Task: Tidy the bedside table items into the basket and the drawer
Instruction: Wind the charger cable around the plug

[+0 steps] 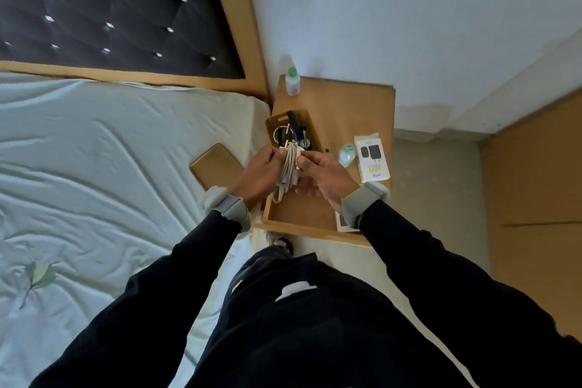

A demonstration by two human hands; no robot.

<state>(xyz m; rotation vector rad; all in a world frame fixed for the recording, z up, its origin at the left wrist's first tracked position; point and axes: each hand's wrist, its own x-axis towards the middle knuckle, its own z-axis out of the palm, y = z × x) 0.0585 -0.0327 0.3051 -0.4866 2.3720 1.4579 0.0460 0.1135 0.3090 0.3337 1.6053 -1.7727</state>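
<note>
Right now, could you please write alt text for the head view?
Both hands, left hand and right hand, hold a coiled white cable above an open drawer. Behind it, the bedside table holds a filled basket, a charger box and a green-capped bottle.

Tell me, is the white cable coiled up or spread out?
Coiled up. The white cable hangs as a bundle of loops, gripped by the left hand and the right hand above the open drawer.

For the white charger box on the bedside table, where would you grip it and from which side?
Grip the white charger box across its two long edges, coming straight down from above. It lies flat, printed face up, near the table's right edge. The small pale item sits close on its left, so fingers must slip in there carefully.
</note>
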